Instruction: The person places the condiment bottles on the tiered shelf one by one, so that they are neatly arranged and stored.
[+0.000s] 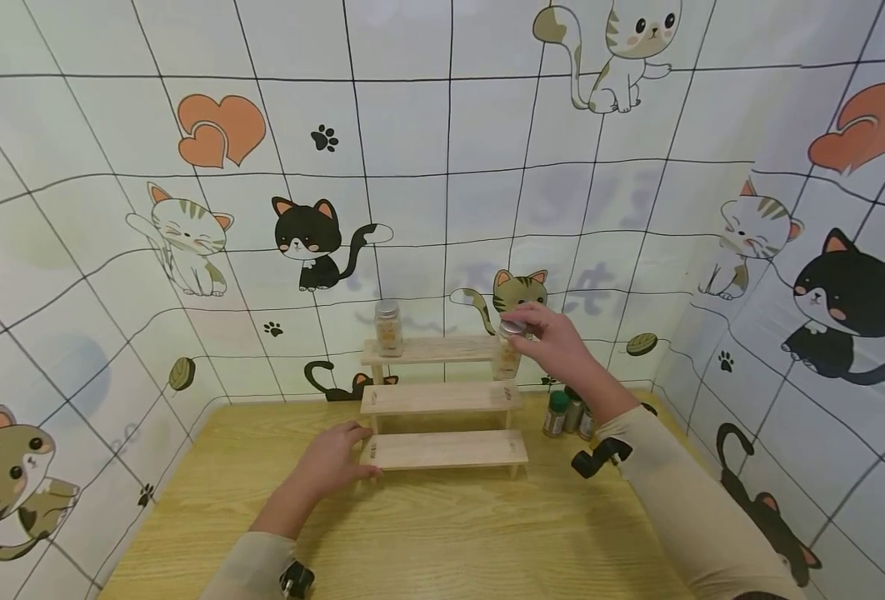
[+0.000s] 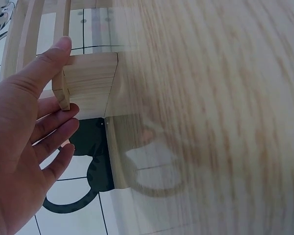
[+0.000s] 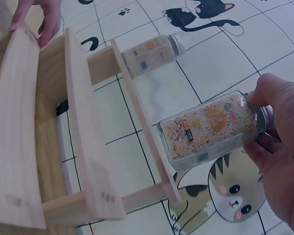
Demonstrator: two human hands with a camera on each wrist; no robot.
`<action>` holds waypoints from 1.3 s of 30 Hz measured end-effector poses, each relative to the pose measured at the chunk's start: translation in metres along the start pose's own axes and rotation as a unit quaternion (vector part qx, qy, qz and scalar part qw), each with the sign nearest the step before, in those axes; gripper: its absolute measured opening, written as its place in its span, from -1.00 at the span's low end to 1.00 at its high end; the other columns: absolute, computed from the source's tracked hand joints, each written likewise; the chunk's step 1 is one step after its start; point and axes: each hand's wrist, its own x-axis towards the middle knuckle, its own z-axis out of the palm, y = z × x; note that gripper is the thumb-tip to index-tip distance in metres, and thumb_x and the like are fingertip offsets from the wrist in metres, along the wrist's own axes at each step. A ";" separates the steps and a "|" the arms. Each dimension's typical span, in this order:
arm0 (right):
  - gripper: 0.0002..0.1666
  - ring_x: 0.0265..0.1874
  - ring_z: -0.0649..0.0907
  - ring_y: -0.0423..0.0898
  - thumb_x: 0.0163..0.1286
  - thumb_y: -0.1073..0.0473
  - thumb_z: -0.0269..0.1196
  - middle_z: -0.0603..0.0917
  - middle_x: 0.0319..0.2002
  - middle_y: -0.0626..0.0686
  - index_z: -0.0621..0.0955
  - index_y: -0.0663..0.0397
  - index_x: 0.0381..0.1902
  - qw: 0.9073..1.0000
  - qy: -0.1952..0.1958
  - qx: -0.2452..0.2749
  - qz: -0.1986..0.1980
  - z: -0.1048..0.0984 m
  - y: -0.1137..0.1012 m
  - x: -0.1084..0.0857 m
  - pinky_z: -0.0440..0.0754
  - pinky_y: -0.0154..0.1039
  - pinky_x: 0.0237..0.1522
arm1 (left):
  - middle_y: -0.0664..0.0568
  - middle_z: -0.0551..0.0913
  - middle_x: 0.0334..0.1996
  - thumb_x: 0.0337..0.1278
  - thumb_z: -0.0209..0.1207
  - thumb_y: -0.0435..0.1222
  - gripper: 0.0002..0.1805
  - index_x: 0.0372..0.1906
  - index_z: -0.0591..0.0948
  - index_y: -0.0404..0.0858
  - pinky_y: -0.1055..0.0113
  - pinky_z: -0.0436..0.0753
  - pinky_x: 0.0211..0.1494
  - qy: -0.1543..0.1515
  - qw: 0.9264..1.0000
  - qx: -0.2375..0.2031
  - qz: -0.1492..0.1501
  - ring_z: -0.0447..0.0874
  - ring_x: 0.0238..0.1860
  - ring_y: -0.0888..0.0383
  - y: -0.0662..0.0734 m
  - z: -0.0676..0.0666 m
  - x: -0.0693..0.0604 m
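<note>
Right hand [image 3: 284,144] in narrow pinch on jar's [image 3: 209,128] lid [image 3: 262,119]

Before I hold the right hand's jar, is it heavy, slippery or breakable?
The jar is probably heavyish, since grains fill much of it. Its smooth, shiny sides may slip. It looks like glass, so dropping might break it.

Head: brightly lit | soft shadows cast on counter [image 1: 450,542] | left wrist: counter blurred, reflections shown | right wrist: jar [image 3: 210,125] glinted
</note>
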 end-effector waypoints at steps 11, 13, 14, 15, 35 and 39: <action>-0.54 0.40 0.62 0.14 0.65 0.30 0.30 0.57 0.44 0.14 0.67 0.24 0.43 0.998 -0.031 0.049 0.011 0.025 -0.013 0.055 0.68 0.07 0.24 | -0.24 0.71 0.26 0.05 0.68 0.10 -0.19 0.30 0.74 -0.30 -0.21 0.66 0.35 -0.001 1.000 0.003 -0.003 0.69 0.28 -0.27 0.001 0.000 0.000; -0.54 0.38 0.62 0.12 0.64 0.30 0.29 0.58 0.43 0.13 0.67 0.26 0.43 0.999 -0.032 0.041 0.003 0.030 -0.013 0.063 0.67 0.04 0.23 | -0.25 0.71 0.26 0.04 0.68 0.10 -0.19 0.29 0.74 -0.30 -0.21 0.66 0.35 -0.002 1.000 0.002 -0.005 0.68 0.30 -0.27 0.001 -0.001 0.000; -0.54 0.36 0.62 0.11 0.64 0.30 0.29 0.58 0.42 0.12 0.67 0.26 0.42 0.999 -0.033 0.040 0.001 0.033 -0.013 0.067 0.67 0.04 0.23 | -0.24 0.70 0.27 0.04 0.68 0.11 -0.19 0.30 0.74 -0.30 -0.21 0.66 0.36 -0.004 1.000 0.002 -0.006 0.68 0.30 -0.27 0.002 -0.001 0.000; -0.54 0.34 0.63 0.11 0.63 0.31 0.29 0.59 0.41 0.12 0.67 0.26 0.42 0.999 -0.033 0.037 -0.002 0.036 -0.012 0.070 0.66 0.03 0.25 | -0.24 0.70 0.27 0.04 0.68 0.11 -0.19 0.30 0.74 -0.29 -0.21 0.66 0.36 -0.005 1.000 0.004 -0.007 0.68 0.30 -0.27 0.002 -0.001 0.000; -0.53 0.36 0.61 0.16 0.60 0.35 0.25 0.56 0.40 0.20 0.66 0.32 0.41 0.996 -0.058 0.064 0.007 0.074 0.001 0.102 0.63 0.08 0.37 | -0.17 0.73 0.17 0.00 0.71 0.09 -0.20 0.26 0.75 -0.30 -0.19 0.70 0.28 0.000 1.000 -0.002 -0.009 0.74 0.17 -0.21 0.003 -0.002 0.000; -0.53 0.37 0.60 0.14 0.62 0.33 0.23 0.55 0.41 0.18 0.65 0.30 0.42 0.997 -0.058 0.056 0.000 0.078 0.007 0.103 0.59 0.07 0.43 | -0.21 0.72 0.20 0.04 0.69 0.08 -0.20 0.29 0.74 -0.30 -0.21 0.69 0.30 0.000 1.000 0.000 -0.005 0.73 0.19 -0.24 0.003 -0.002 0.001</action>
